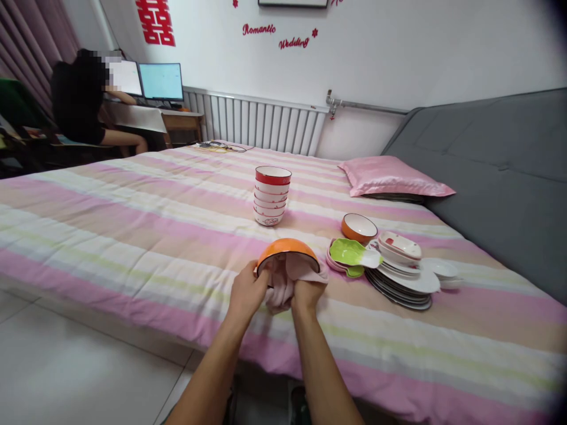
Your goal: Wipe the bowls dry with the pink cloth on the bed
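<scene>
One person in black [80,106] at far left, seated at a desk [182,122] with lit monitors [160,81], past the left edge of the bed [133,236]. Loose cables [217,145] at the bed's far left corner. Left hand [248,289] near the bed's near edge, closed on the rim of an orange bowl [287,248]. Patterned white bowls [269,211] in an upright stack beyond the hands, roughly mid-bed, red-banded one on top. Held bowl close to the near edge, tipped, mouth toward that edge; can't tell if touching the bed. Pale pink cloth [280,292] bunched inside it and hanging out below. Right hand [306,293] pushed into the bowl with the cloth, fingers covered, can't tell if clenched. Further right: second orange bowl [359,226], upright; just nearer, green-and-white dish [349,252] on pink dishes [336,265]; then stacked plates [398,292] with white oval dishes [400,245] on top. Pink pillow [394,176] at the bed's far right corner, by the gray headboard [482,147]. White bowls [440,270] just right of the plates.
</scene>
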The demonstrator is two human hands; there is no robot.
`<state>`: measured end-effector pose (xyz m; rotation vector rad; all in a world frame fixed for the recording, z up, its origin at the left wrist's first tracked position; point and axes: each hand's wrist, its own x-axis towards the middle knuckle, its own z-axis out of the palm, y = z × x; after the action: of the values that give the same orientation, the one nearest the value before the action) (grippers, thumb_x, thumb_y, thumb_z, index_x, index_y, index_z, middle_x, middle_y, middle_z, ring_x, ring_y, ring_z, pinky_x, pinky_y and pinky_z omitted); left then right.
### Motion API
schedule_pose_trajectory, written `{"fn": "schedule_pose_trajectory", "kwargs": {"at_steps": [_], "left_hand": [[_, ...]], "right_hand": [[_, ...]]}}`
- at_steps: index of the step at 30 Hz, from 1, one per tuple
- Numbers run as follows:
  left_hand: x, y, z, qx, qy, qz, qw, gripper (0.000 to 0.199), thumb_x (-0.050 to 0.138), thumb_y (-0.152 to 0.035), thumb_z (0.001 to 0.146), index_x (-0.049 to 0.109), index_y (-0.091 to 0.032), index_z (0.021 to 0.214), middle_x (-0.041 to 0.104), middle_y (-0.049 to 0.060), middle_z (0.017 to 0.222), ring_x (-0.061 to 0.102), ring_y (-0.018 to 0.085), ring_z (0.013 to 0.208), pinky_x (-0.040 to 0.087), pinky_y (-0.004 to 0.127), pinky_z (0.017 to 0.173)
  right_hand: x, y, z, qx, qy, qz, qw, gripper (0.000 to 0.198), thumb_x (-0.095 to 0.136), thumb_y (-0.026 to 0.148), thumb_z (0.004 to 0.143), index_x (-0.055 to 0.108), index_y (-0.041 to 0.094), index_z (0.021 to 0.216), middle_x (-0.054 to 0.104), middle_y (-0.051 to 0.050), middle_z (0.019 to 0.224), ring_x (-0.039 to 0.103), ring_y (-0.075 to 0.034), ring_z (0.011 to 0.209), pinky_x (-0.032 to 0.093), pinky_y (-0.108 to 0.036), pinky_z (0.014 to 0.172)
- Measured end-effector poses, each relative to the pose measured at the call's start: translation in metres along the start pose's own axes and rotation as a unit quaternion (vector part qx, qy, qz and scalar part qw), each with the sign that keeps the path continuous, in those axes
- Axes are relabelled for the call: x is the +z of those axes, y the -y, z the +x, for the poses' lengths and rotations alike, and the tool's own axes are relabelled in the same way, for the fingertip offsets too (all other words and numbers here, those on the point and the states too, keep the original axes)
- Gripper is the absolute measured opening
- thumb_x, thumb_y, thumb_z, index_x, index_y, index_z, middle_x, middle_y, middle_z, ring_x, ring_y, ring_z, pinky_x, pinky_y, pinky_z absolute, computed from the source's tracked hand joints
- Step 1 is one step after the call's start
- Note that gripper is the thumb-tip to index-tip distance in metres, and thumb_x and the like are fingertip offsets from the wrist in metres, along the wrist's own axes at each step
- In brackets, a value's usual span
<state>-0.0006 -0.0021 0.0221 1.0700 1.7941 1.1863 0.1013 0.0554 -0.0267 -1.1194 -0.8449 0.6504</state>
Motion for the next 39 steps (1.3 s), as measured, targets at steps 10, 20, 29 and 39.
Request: {"fn": "schedule_pose_trajectory", "kwargs": {"at_steps": [10,20,29,39], "left_hand": [[-0.006,-0.001,0.002,0.082,-0.061,0.302,0.948,0.022,0.047,-0.030,0.079,0.065,-0.018,0.085,0.070,0.011,0.082,0.063,0.029,0.081,0.032,0.028,0.057],[-0.008,0.001,0.003,0.073,-0.045,0.199,0.976,0.021,0.045,-0.018,0.078,0.066,-0.017,0.078,0.069,0.007,0.069,0.064,0.020,0.065,0.038,0.024,0.056],[0.006,0.014,0.008,0.005,-0.022,0.046,0.999,0.041,0.036,-0.043,0.088,0.065,-0.014,0.082,0.067,0.010,0.070,0.064,0.020,0.052,0.045,0.025,0.048],[0.015,0.014,0.004,-0.054,-0.045,-0.088,0.994,0.034,0.042,-0.039,0.088,0.064,-0.012,0.090,0.065,0.011,0.081,0.066,0.020,0.063,0.050,0.025,0.046]], "right_hand": [[-0.015,0.015,0.001,-0.114,0.013,-0.077,0.990,0.023,0.068,0.028,0.052,0.050,0.020,0.064,0.058,-0.002,0.060,0.053,-0.017,0.056,0.047,-0.028,0.050],[-0.014,0.003,0.005,-0.151,0.024,-0.071,0.986,0.028,0.064,0.029,0.053,0.040,0.023,0.064,0.043,0.006,0.055,0.041,-0.011,0.049,0.040,-0.025,0.042],[-0.008,0.005,0.009,-0.124,0.014,-0.073,0.989,0.023,0.057,0.024,0.060,0.041,0.021,0.076,0.047,0.004,0.064,0.048,-0.013,0.060,0.045,-0.024,0.055],[0.007,0.001,0.002,-0.046,0.048,-0.019,0.998,0.016,0.055,0.022,0.068,0.054,0.017,0.083,0.064,-0.006,0.082,0.060,-0.018,0.078,0.049,-0.030,0.074]]}}
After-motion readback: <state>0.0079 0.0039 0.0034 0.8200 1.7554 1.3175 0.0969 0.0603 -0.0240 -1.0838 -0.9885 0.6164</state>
